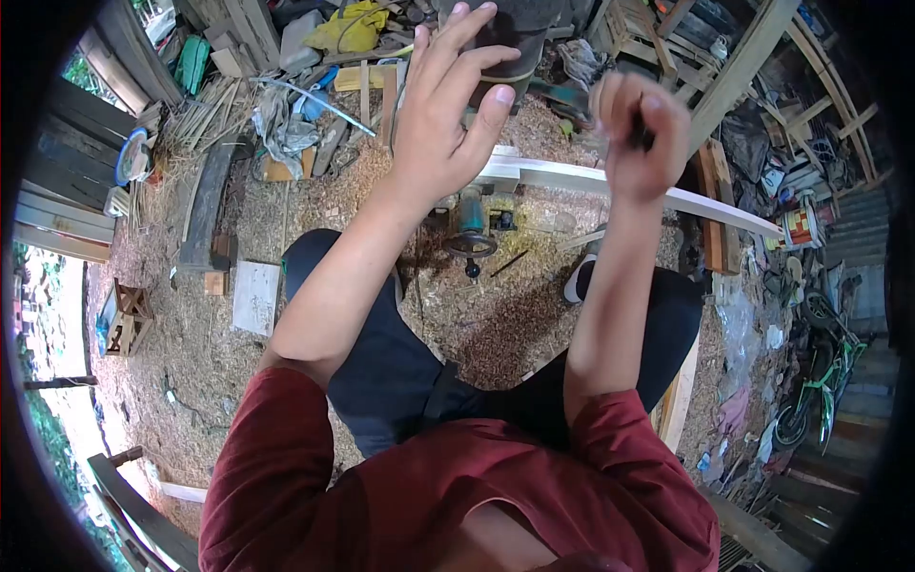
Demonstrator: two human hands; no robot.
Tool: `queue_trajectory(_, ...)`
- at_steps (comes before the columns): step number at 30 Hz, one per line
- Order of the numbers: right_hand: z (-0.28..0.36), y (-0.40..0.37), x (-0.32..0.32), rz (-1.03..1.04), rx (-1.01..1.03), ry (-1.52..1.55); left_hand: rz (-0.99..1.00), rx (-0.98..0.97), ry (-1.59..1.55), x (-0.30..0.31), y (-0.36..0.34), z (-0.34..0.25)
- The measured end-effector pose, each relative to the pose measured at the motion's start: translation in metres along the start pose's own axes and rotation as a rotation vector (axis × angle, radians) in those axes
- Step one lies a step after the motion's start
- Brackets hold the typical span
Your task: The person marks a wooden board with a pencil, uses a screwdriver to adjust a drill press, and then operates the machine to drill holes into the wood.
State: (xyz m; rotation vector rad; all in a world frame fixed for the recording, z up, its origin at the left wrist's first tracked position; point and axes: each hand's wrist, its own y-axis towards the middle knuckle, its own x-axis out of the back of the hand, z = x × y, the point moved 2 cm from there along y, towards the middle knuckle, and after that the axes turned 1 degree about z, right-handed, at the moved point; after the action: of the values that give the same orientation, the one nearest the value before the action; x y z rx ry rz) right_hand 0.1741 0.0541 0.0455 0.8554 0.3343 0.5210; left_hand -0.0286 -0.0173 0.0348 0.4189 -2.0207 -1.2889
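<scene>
The left hand (453, 114) is raised with its fingers spread and thumb apart, while the right hand (643, 133) is curled and blurred, so I cannot tell whether it pinches anything. Below them a pale wooden beam (562, 175) runs past a teal wheeled tool (469, 212) toward the right edge of the shavings-covered ground (496, 319), its end near a bucket (801, 227); a dark timber (206, 205) lies toward the left edge.

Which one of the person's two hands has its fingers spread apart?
The left hand: its fingers fan out and its thumb stands clear. The right hand, slightly blurred, has its fingers curled inward instead.
</scene>
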Motion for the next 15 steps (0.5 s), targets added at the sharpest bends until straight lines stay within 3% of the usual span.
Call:
queue_trajectory(4, 0.0, -0.005, -0.007, -0.078, -0.044, 0.018, 0.006, 0.01, 0.005, -0.001, -0.012, 0.005)
queue_trajectory(6, -0.003, -0.042, -0.014, -0.157, 0.114, -0.044, 0.003, 0.016, -0.002, -0.001, -0.016, 0.008)
queue_trajectory(8, -0.008, -0.089, -0.022, -0.103, 0.239, -0.136, 0.002, 0.017, 0.003, 0.0, -0.016, 0.013)
queue_trajectory(11, -0.002, -0.1, -0.028, -0.167, 0.151, -0.213, 0.087, 0.152, 0.071, 0.008, -0.009, 0.007)
queue_trajectory(15, -0.005, -0.094, -0.029, -0.205, 0.123, -0.196, 0.071, 0.176, 0.05, 0.005, -0.007, 0.009)
